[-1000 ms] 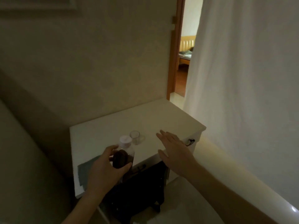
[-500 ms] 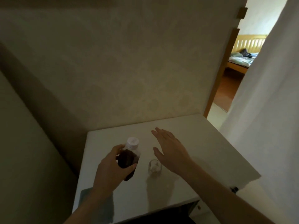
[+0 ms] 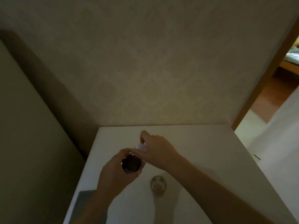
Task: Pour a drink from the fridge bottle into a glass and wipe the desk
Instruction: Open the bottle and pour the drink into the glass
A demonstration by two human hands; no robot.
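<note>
Dark bottle [image 3: 131,164] upright; cap [image 3: 142,146] uppermost

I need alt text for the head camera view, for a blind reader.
The left hand holds a dark bottle above a white desk while the right hand grips its white cap. A small glass stands nearby, and a grey cloth lies at the left edge.

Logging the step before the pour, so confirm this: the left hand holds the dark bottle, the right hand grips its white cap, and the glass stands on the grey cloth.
One thing is wrong: the head view shows the glass standing on the bare white desk, apart from the grey cloth at the desk's near left edge. The left hand does hold the bottle, and the right hand does grip its cap.
</note>
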